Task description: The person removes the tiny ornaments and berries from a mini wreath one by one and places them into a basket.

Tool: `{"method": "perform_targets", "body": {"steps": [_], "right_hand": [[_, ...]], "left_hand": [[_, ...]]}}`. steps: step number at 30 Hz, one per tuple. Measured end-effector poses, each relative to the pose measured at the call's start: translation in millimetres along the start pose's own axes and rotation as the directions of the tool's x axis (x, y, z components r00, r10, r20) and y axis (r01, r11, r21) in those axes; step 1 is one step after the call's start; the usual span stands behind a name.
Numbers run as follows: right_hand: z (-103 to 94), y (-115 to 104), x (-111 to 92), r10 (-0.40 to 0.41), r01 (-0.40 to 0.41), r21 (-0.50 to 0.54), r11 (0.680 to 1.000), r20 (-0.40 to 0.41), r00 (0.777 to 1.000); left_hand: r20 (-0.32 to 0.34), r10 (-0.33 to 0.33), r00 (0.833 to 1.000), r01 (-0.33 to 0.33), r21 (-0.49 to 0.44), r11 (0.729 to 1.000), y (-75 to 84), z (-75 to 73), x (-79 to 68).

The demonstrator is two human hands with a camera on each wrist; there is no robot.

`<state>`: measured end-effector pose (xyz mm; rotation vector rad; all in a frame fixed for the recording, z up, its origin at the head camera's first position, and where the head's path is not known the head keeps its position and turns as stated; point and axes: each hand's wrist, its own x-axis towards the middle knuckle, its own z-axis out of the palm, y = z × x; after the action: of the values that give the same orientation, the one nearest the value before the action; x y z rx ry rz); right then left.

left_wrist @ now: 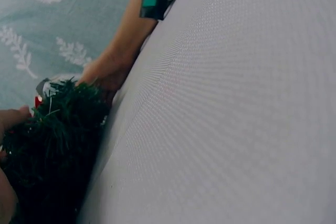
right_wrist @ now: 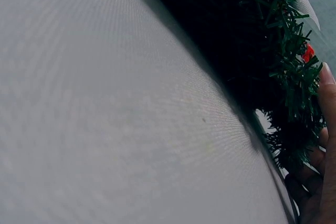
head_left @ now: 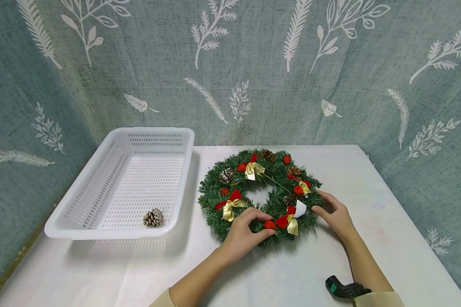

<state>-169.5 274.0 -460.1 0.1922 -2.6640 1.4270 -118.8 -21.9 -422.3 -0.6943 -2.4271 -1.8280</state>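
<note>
A green Christmas wreath (head_left: pixel 215 204) lies on the table, decorated with gold and red bows, pine cones and red berry ornaments. My left hand (head_left: pixel 240 238) reaches over its front, thumb and forefinger pinching a red berry ornament (head_left: pixel 269 224). At the wreath's right edge, my right hand (head_left: pixel 336 217) grips the greenery, with the thumb on the upper side; in the right wrist view, curled fingers (right_wrist: pixel 310 179) show low against the branches. Beside the berry sits a bow (head_left: pixel 293 226) with a red loop, a gold tail and a white piece.
A white perforated plastic basket (head_left: pixel 57 213) stands on the left of the table, holding one snow-tipped pine cone (head_left: pixel 153 218). Behind the white table (head_left: pixel 292 277) hangs a grey-green leaf-patterned cloth (head_left: pixel 261 102). A black strap device (head_left: pixel 345 288) is on the right wrist.
</note>
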Motion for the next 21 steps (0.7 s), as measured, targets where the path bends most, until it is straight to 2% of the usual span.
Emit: {"method": "perform_targets", "body": {"steps": [10, 21], "right_hand": [[0.1, 0, 1, -0.026, 0.026, -0.022, 0.999, -0.02, 0.999], [-0.3, -1, 0, 0.001, -0.001, -0.01, 1.0, 0.001, 1.0]], "left_hand": [[-0.021, -0.023, 1.0, 0.022, -0.047, 0.999, 5.2, -4.6, -2.0], [-0.066, 0.006, 0.998, -0.01, -0.057, 0.998, 12.3, -14.9, -0.4]]}}
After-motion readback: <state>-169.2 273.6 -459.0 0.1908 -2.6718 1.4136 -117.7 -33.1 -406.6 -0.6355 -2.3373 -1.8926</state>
